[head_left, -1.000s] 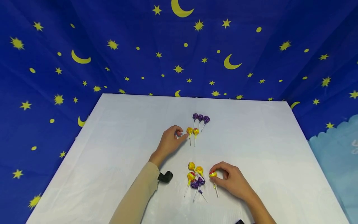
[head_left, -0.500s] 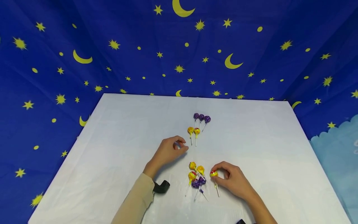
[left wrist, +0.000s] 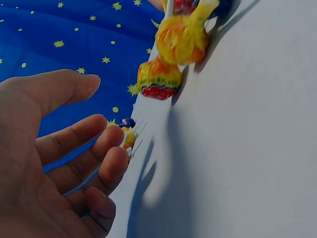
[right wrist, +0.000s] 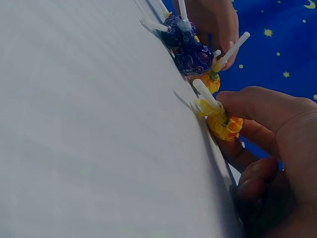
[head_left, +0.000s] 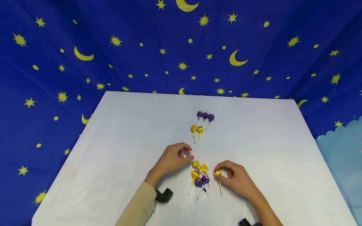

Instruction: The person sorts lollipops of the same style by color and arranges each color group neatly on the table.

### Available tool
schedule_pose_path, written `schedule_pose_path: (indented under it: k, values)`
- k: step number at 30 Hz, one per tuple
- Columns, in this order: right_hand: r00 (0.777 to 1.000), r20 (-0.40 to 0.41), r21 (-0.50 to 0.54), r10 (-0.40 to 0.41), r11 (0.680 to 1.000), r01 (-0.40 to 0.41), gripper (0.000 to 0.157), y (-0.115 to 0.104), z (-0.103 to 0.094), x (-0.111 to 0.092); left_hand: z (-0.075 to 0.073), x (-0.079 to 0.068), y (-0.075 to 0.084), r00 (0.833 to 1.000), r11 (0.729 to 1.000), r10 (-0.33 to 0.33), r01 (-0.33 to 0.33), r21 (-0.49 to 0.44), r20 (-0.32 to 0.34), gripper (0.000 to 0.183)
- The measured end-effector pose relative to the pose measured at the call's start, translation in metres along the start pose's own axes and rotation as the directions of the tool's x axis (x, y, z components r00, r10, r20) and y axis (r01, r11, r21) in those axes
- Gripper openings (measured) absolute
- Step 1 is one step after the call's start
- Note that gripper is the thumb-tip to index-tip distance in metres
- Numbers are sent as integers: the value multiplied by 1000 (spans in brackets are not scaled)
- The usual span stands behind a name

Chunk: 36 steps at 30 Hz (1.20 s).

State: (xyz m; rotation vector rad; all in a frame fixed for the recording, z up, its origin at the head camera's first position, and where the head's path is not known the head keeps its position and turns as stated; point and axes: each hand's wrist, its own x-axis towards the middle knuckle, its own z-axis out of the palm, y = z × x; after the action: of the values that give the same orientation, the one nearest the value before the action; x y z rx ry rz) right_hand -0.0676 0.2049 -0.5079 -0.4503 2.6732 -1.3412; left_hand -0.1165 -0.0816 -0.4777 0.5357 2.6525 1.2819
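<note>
My right hand pinches a yellow lollipop by its wrapped head between thumb and fingers, with the white stick pointing toward me. In the right wrist view that lollipop is close to the table. My left hand hovers with fingers loosely bent and nothing between them. Just right of its fingertips, in the near pile, lies a yellow lollipop. The same pile has another yellow lollipop, a yellow and red lollipop and purple lollipops. In the left wrist view a yellow lollipop sits beyond the thumb.
Farther back on the white table, three purple lollipops lie side by side. In front of them are two yellow lollipops, sticks toward me. A blue cloth with moons and stars hangs behind the table.
My left hand has drawn back from the two far yellow lollipops toward the near pile, its fingers holding nothing. The right hand keeps its pinch on the yellow lollipop in the same place.
</note>
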Motion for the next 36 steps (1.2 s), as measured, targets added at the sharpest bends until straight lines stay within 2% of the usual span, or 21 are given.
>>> schedule_pose_path:
  k: [10,17,26,32,36]
  values:
    - [1000,2,8,10,1000,-10,25,0,0,1,6,-15,3,998,1000,31,-31,-1,47,33]
    - [1000,0,-1,-7,1000,7,26,-2,0,3,6,-22,5,999,1000,7,-7,6,46,36]
    - [1000,-3,5,-12,1000,12,26,-2,0,5,8,-30,11,993,995,96,-94,-28,61,27]
    - [1000,4,7,-7,1000,7,25,-2,1,5,23,-42,13,990,986,135,-132,-98,28,23]
    - [1000,-7,3,1,1000,-1,25,1,-1,1,34,-46,16,986,983,159,-154,-102,45,24]
